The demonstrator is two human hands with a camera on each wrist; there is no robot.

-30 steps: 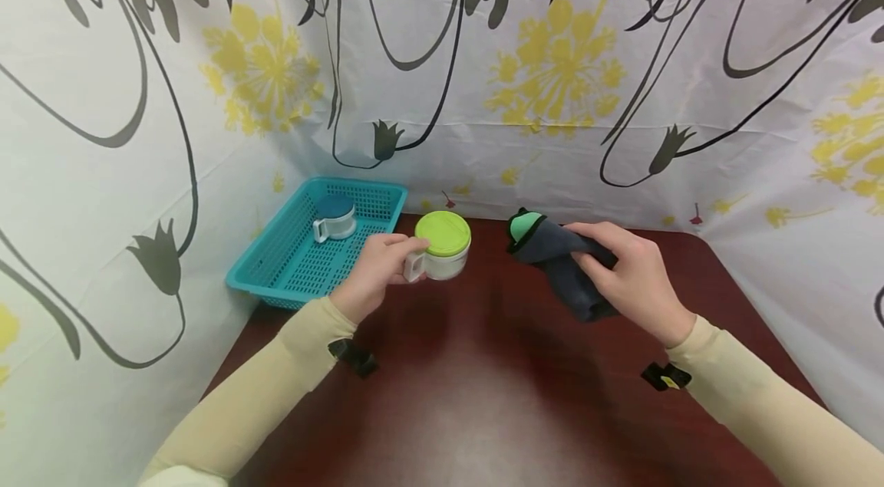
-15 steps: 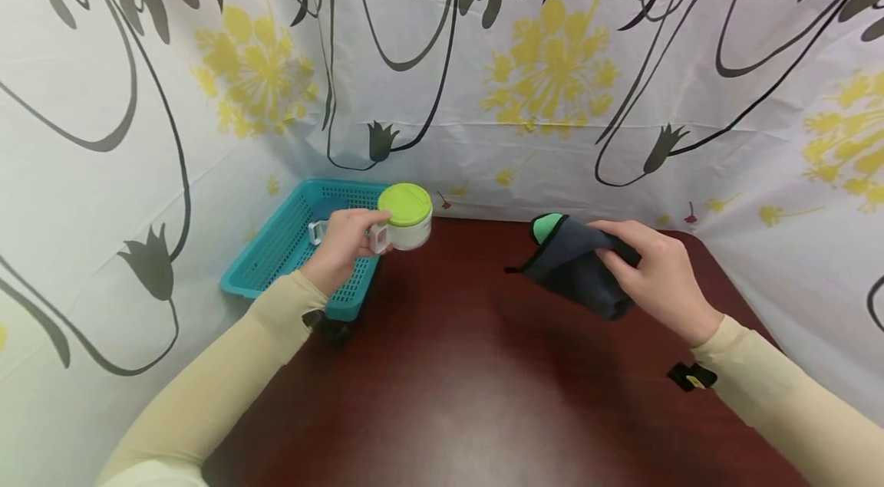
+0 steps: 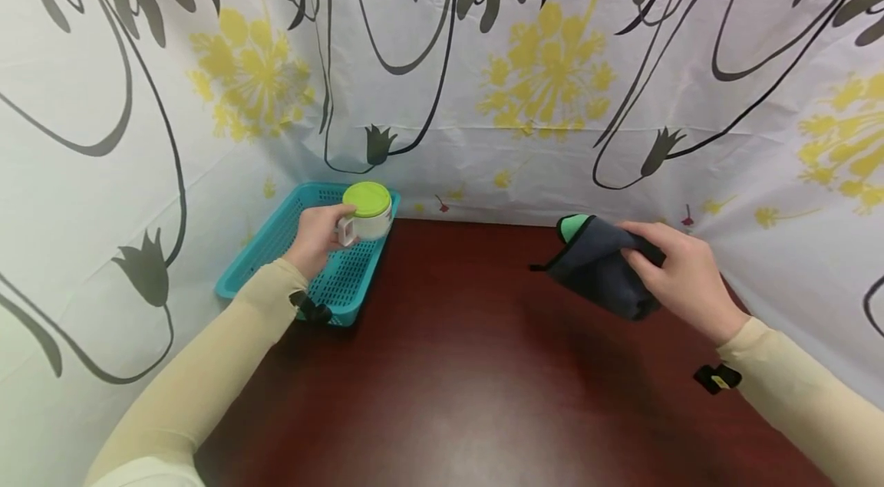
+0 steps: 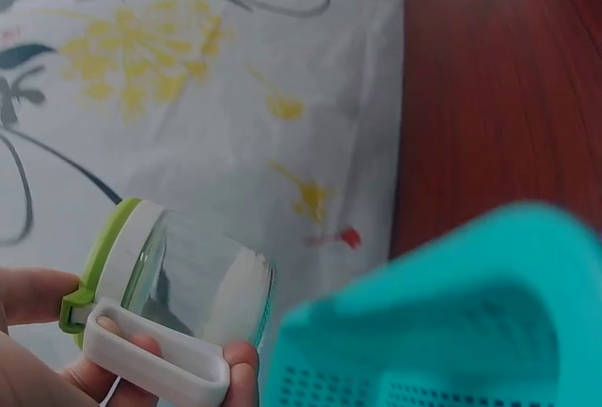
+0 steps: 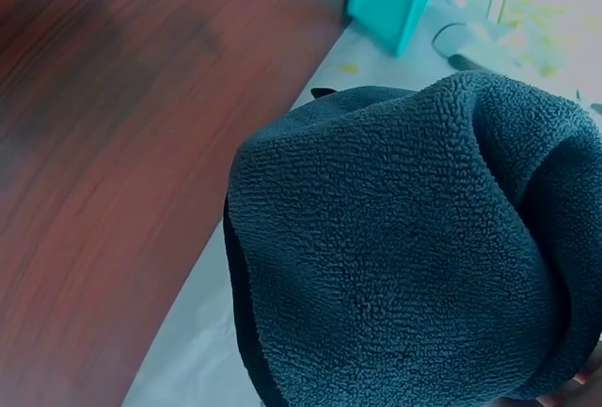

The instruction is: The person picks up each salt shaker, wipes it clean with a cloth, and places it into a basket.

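My left hand (image 3: pixel 315 239) grips the white handle of a small clear jar (image 4: pixel 202 271) with a lime-green lid (image 3: pixel 367 198). In the head view the jar overlaps the right part of a turquoise plastic basket (image 3: pixel 345 287); the left wrist view has it beside the basket's rim. White contents show inside the glass. Over at the right, my right hand (image 3: pixel 684 272) pinches a folded dark blue-grey cloth (image 3: pixel 601 272) with black edging and a bright green patch, held over the table. In the right wrist view the cloth's terry surface (image 5: pixel 376 238) hides most of the fingers.
The basket stands at the back left of a dark red-brown wooden table (image 3: pixel 442 364). A white curtain (image 3: pixel 442 88) with yellow and grey flower prints encloses the back and sides.
My left hand has carried the lidded jar leftward, from over the table to the basket, hiding the blue-lidded jar seen inside it earlier. My right hand has shifted right with the cloth.
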